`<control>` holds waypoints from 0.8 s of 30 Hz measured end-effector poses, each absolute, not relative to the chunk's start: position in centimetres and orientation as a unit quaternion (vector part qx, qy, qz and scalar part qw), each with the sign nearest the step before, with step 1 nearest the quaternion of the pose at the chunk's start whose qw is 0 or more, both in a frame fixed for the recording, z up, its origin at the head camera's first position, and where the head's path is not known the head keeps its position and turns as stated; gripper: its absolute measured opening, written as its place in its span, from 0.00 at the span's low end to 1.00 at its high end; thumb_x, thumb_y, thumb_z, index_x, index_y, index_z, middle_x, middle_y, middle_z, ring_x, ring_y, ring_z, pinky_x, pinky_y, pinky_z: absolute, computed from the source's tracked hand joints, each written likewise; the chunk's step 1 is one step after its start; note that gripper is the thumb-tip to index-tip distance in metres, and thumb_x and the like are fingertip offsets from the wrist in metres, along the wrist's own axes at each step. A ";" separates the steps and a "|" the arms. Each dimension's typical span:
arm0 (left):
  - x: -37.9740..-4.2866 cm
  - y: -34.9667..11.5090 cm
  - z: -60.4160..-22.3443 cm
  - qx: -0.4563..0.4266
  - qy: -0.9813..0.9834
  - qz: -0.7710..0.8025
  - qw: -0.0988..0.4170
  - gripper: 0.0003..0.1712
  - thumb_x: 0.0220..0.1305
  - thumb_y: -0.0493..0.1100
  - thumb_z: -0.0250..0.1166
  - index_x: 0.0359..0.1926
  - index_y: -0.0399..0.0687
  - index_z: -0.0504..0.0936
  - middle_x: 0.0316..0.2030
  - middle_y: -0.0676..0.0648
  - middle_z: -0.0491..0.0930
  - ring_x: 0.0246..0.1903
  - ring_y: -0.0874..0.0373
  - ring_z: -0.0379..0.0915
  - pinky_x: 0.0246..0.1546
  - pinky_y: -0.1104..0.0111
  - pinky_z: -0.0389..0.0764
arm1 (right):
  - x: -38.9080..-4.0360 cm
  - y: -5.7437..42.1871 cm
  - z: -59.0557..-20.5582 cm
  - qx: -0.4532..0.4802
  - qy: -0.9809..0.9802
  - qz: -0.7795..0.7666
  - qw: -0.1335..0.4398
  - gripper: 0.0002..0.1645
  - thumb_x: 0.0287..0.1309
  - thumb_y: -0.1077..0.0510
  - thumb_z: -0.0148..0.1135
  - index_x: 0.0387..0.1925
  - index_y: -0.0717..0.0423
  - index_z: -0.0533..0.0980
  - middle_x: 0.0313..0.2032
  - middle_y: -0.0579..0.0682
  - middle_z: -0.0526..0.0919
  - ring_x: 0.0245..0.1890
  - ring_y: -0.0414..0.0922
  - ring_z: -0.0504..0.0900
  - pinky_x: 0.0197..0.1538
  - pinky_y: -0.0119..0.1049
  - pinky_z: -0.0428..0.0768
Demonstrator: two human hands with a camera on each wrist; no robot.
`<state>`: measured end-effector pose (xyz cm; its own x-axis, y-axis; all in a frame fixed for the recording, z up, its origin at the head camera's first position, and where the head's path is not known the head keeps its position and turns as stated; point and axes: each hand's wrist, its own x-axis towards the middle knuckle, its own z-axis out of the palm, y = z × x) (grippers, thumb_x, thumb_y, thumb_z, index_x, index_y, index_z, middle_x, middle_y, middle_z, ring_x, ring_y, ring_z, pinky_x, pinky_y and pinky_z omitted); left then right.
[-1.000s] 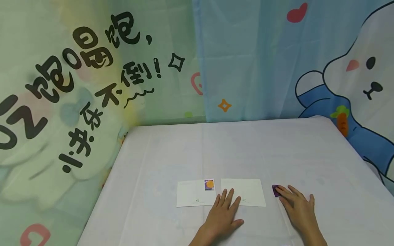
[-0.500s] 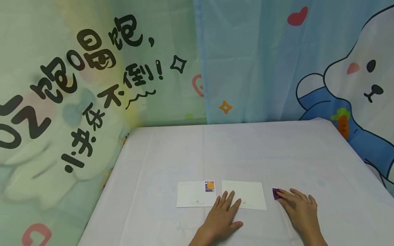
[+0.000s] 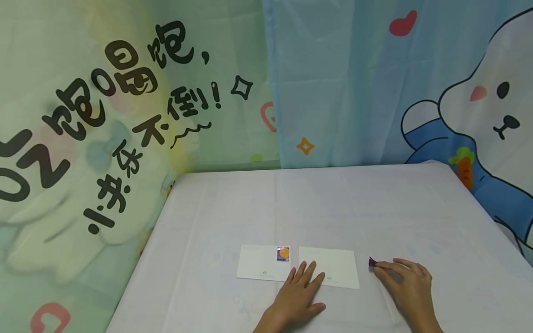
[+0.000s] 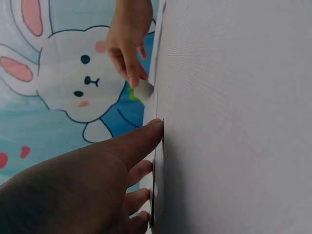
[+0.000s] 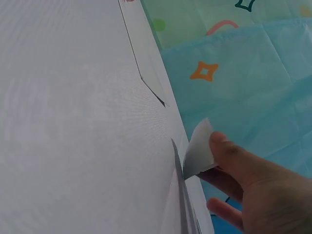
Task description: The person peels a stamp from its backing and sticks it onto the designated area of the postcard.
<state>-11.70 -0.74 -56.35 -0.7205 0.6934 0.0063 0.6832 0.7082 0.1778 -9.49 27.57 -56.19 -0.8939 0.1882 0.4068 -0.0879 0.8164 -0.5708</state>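
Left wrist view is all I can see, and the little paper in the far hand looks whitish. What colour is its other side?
Observer: Purple. The head view shows that side of the little paper, pinched in the right hand.
Operator: Cool! What's lying flat on the table? I can't tell from here.
Observer: A white left card and a white right card, side by side with a small gap.
Operator: Are they both just plain?
Observer: No, the left card has a small purple picture with an orange circle, near its top right corner.
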 end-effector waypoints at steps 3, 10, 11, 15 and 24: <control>-11.6 -0.8 -56.2 0.373 0.923 0.088 0.031 0.38 0.63 0.65 0.50 0.69 0.59 0.56 0.70 0.47 0.47 0.69 0.50 0.41 0.65 0.57 0.50 | -9.4 27.4 -56.0 -0.031 -0.919 0.309 0.242 0.10 0.48 0.52 0.69 0.31 0.54 0.83 0.32 0.58 0.84 0.45 0.56 0.71 0.54 0.65 0.51; -11.4 -0.8 -55.9 0.371 0.920 0.123 0.032 0.37 0.62 0.65 0.52 0.68 0.57 0.59 0.69 0.42 0.48 0.68 0.47 0.41 0.64 0.55 0.52 | -9.3 26.9 -55.5 -0.026 -0.914 0.314 0.256 0.06 0.45 0.60 0.70 0.28 0.58 0.83 0.29 0.56 0.83 0.37 0.50 0.71 0.48 0.62 0.57; -11.4 -0.7 -55.9 0.372 0.919 0.128 0.029 0.36 0.62 0.65 0.52 0.67 0.57 0.60 0.69 0.41 0.49 0.68 0.46 0.42 0.63 0.55 0.53 | -9.2 26.8 -55.4 -0.025 -0.914 0.315 0.255 0.05 0.46 0.60 0.70 0.28 0.58 0.83 0.28 0.55 0.83 0.36 0.48 0.71 0.48 0.61 0.57; -11.3 -0.5 -55.7 0.382 0.913 0.141 0.011 0.34 0.62 0.64 0.52 0.66 0.56 0.62 0.68 0.40 0.52 0.67 0.43 0.45 0.62 0.56 0.56 | -9.1 26.3 -54.6 -0.019 -0.913 0.329 0.240 0.05 0.46 0.61 0.70 0.29 0.57 0.83 0.26 0.52 0.84 0.30 0.41 0.74 0.47 0.57 0.59; -11.2 0.2 -55.1 0.384 0.904 0.186 0.001 0.36 0.64 0.63 0.51 0.67 0.52 0.60 0.68 0.41 0.52 0.66 0.46 0.49 0.61 0.60 0.61 | -8.9 24.0 -52.9 -0.005 -0.915 0.352 0.197 0.05 0.48 0.58 0.69 0.30 0.52 0.83 0.22 0.42 0.83 0.30 0.46 0.78 0.48 0.56 0.63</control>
<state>-11.24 0.21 -55.09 -0.7049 0.6952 0.1408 0.6942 0.6354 0.3382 -8.88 23.98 -52.93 -0.9226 0.1470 0.3567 -0.1301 0.7519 -0.6463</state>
